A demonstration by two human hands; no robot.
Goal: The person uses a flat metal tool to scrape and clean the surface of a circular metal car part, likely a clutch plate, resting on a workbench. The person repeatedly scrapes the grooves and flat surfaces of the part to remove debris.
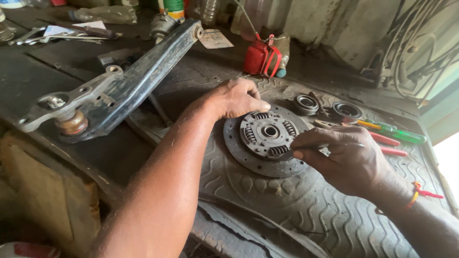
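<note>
A clutch disc [266, 142] is shown lying flat on a piece of tyre tread [306, 200], between the two hands. The left hand [237, 98] is laid palm-down on the disc's far-left rim, its fingers curled together and the thumb stretched along the edge. The right hand [344, 157] is closed in a pinch around a slim dark tool [306, 149], the tip of which is set against a coil spring at the near-right of the disc's hub. A red thread band [420, 193] is worn on the right wrist. Just beyond the right hand, two bearing rings [306, 103] [346, 110] and several screwdrivers with green [394, 132] and red handles [385, 139] are seen on the tread. Farther beyond the left hand, a red oil can [260, 57] is visible. To the left of the left forearm, a long dark suspension arm [119, 88] is laid diagonally across the bench [33, 76].
</note>
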